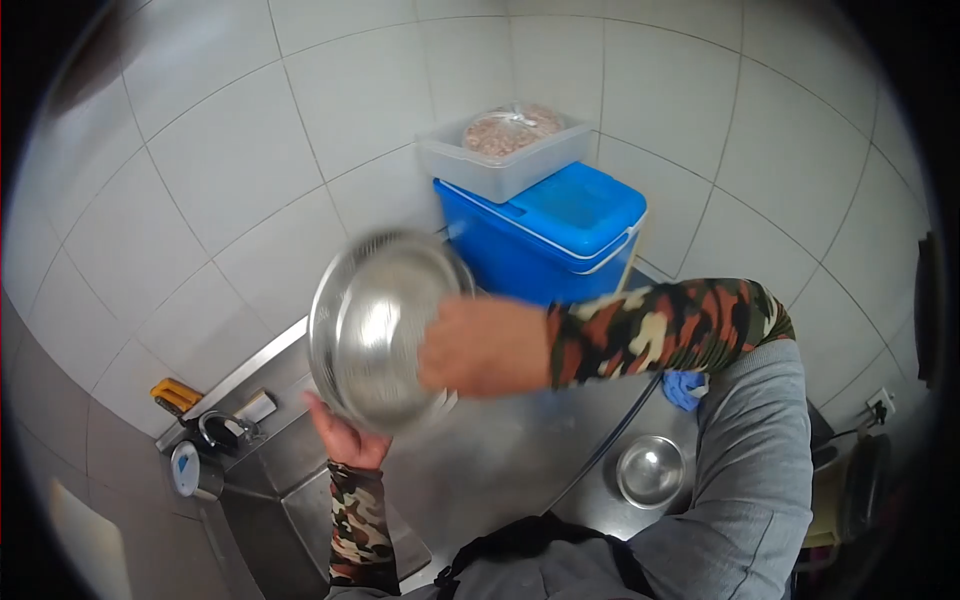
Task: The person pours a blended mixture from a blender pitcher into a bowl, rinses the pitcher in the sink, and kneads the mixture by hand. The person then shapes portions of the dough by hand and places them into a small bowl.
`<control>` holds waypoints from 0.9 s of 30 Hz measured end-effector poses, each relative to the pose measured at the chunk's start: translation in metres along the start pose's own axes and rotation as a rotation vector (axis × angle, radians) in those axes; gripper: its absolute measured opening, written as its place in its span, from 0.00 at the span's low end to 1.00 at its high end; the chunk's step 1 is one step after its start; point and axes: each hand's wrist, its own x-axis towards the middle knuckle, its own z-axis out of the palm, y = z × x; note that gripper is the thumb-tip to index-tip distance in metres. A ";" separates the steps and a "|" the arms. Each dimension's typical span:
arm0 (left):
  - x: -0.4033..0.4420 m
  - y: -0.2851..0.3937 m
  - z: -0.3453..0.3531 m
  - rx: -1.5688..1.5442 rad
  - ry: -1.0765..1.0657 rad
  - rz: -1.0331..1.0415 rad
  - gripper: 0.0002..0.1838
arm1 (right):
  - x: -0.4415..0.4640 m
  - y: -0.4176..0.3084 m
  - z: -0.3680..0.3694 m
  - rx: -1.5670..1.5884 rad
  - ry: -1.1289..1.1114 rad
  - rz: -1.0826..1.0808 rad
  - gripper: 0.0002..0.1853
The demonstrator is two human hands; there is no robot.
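Observation:
A large shiny metal bowl is held tilted above the steel counter, its inside facing me. My left hand grips its lower left rim, with the thumb showing and the other fingers partly hidden by the bowl. In front of the bowl's right side is my right hand, curled closed and blurred by motion. Whatever is inside its fingers, if anything, is hidden. A small metal bowl rests on the counter at the lower right.
Against the wall stands a blue cooler, topped by a plastic tub with a bag of pinkish food. A sink, faucet and metal container are left. A dark hose crosses the counter near a blue cloth.

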 end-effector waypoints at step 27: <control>-0.145 0.014 -0.183 0.674 0.837 -0.623 0.26 | -0.053 -0.150 0.016 0.577 0.541 1.120 0.20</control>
